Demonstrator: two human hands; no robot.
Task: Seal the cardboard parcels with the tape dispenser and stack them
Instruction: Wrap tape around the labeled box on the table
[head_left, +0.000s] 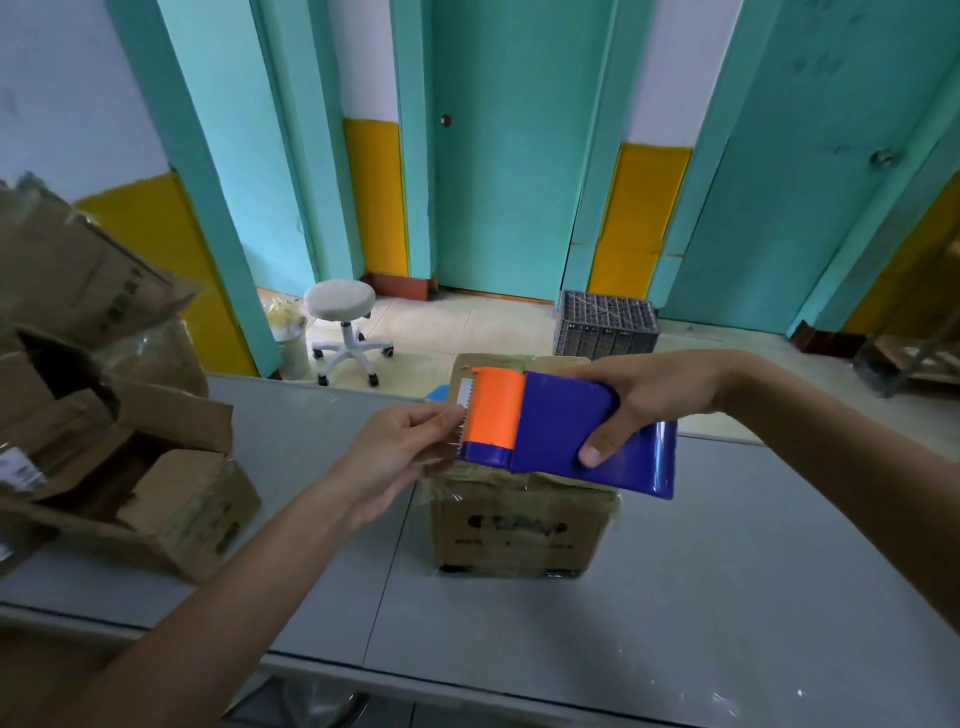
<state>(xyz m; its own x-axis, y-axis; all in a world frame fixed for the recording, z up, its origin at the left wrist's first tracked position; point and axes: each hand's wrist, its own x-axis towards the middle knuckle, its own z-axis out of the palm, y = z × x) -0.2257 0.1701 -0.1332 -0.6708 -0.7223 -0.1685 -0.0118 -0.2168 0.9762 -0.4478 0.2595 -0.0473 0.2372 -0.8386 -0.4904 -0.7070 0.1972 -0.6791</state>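
Note:
A blue tape dispenser (571, 431) with an orange front and a toothed blade hovers above a cardboard parcel (519, 525) standing on the grey table (701, 597). My right hand (644, 400) grips the dispenser's blue body from the right. My left hand (400, 447) reaches in from the left, its fingertips pinching the tape end at the blade. The dispenser and both hands hide most of the parcel's top; clear tape shows on its upper edges.
A heap of open and crumpled cardboard boxes (104, 415) fills the table's left side. Beyond the table stand a white stool (343, 322) and a grey plastic crate (605, 322) on the tiled floor, before teal doors.

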